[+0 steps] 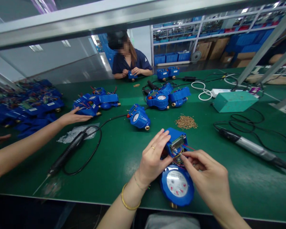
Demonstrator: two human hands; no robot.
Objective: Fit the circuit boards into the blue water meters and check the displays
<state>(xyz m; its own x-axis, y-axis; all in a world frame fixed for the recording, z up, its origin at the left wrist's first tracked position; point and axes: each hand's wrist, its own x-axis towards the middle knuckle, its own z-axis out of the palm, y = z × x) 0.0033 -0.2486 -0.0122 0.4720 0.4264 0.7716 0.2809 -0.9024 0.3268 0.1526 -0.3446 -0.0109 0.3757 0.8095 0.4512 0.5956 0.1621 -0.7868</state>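
A blue water meter (177, 184) with a round white dial lies at the near edge of the bench, brass fitting towards me. My left hand (151, 160) is closed around the blue box housing (174, 136) above the dial, tilting it so that its inside faces me. A green circuit board (177, 143) and thin coloured wires (187, 147) show in the opening. My right hand (208, 175) pinches with thumb and forefinger at the wires below the board; the fingertips partly hide what they grip.
Small brass screws (186, 122) lie heaped behind the meter. A corded electric screwdriver (250, 148) lies right, another (66, 153) left by a plastic bag (77, 133). Several blue meters (160, 98) stand beyond. A co-worker's hand (79, 115) touches meters at left; another person (132, 62) works opposite.
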